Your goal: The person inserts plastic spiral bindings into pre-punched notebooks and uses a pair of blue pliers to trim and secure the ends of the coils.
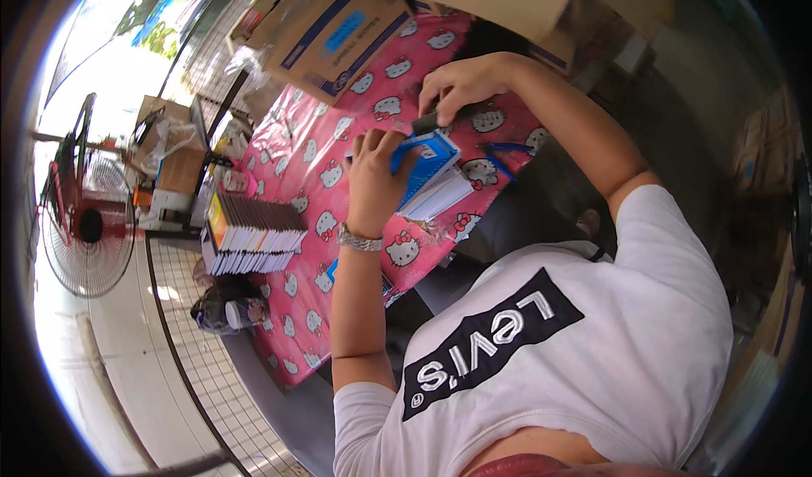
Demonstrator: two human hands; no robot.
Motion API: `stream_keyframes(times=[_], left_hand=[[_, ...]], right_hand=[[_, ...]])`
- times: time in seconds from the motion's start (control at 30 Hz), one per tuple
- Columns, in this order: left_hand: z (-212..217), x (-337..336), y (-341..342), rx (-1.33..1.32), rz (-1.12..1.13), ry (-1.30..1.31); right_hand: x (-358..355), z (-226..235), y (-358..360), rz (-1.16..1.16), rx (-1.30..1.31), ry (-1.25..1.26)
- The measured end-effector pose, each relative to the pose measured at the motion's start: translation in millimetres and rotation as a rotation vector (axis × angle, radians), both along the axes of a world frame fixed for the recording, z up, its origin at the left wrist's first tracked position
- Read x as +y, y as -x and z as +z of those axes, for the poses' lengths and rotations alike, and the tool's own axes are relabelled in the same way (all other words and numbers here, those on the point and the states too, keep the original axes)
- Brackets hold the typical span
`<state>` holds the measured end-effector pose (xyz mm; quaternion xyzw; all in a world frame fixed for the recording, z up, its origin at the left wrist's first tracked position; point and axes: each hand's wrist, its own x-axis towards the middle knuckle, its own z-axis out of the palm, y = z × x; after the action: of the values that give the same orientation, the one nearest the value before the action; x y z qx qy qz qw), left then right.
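My left hand (372,177), with a metal watch at the wrist, curls its fingers over the left edge of a blue-and-white printed booklet (430,162). White sheets or cards (440,196) with a dotted edge lie under and in front of it. Across from it, my right hand (463,86) bends down at the booklet's far edge, its fingers closed on a small dark block (425,123). What kind of thing the block is, I cannot tell. Blue pens (509,149) lie on the table to the right of the booklet.
A pink patterned cloth covers the table (326,223). At the left edge stands a row of books (254,233), with a dark plastic bag (227,308) nearer me. Cardboard boxes (338,41) crowd the far side. A fan (89,223) stands far left.
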<state>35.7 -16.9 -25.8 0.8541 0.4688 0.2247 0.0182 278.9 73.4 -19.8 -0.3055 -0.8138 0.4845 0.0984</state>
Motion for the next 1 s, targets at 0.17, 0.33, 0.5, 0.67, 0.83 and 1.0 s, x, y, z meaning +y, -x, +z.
stream_keyframes(times=[0.17, 0.33, 0.5, 0.67, 0.83, 1.0], left_hand=[[4, -4, -8, 0.079, 0.052, -0.004], [3, -10, -7, 0.138, 0.113, 0.016], [1, -12, -14, 0.183, 0.156, -0.041], [2, -13, -11, 0.1, 0.141, 0.041], [7, -8, -5, -0.025, 0.09, 0.152], [3, 7, 7, -0.245, -0.042, 0.23]], right_hand=[[1, -1, -12, 0.116, 0.379, 0.235], [1, 3, -4, 0.189, 0.578, 0.477], [16, -21, -12, 0.091, 0.379, 0.464], [11, -25, -9, 0.033, 0.505, 0.447], [7, -17, -3, -0.003, 0.696, 0.414], [11, -19, 3, -0.077, 0.553, 0.392]])
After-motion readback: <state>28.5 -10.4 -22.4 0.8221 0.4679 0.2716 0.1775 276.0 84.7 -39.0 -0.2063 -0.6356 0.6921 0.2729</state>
